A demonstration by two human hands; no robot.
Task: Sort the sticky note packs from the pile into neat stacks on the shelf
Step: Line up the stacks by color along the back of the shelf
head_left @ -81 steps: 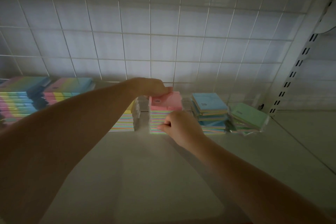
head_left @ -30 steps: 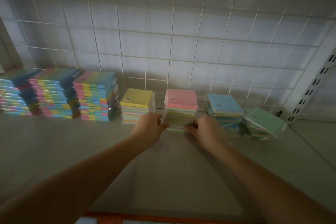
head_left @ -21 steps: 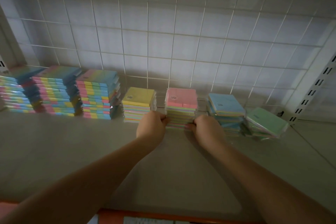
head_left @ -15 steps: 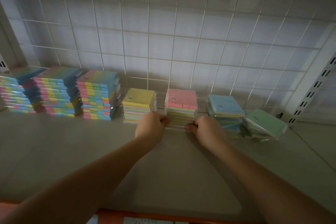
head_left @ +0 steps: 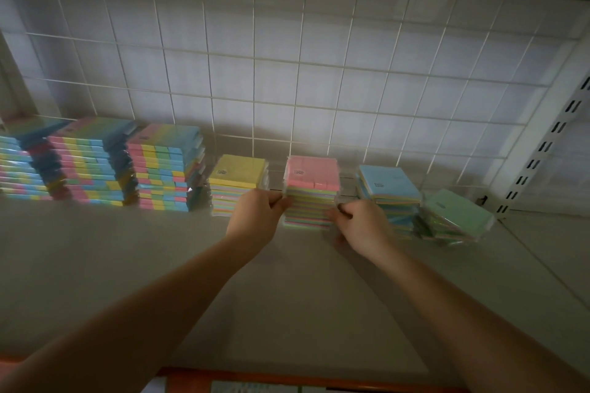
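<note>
Pink-top stack mid-shelf, btwn yellow stack and blue stack. Since ~3 s ago left hand came off the top; now both hands, incl. right hand, pinch stack sides w/ curled fingers, squaring it. Green stack, far right, looks skewed; prob next.
</note>
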